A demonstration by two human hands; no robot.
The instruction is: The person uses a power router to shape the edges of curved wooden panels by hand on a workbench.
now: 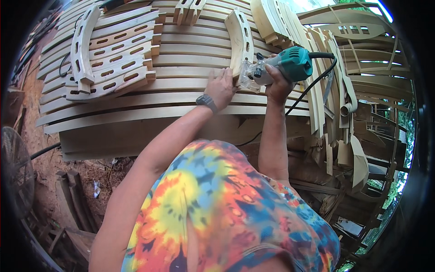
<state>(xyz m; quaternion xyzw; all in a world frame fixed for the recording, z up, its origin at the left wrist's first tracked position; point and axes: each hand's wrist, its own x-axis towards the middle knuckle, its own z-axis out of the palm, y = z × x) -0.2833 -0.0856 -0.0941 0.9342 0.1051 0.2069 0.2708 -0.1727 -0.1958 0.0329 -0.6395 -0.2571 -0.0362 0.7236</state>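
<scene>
Your slotted piece (236,41) lies across the slats (195,59), the router (293,63) at its near end; that cut looks under way, unfinished; whether the stacked pieces (120,47) at left are done, I cannot tell; your right hand (277,85) grasps the router, fingers curled round its body; your left hand (220,92) is unclenched, fingers extended against the piece's near end.

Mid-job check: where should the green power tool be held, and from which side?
Likely best by the tool's grey barrel, from the near side, where the right hand grips. It lies sideways, exposing the barrel between the green end and the clear base; the cord leaves the green end, clear of the palm.
</scene>
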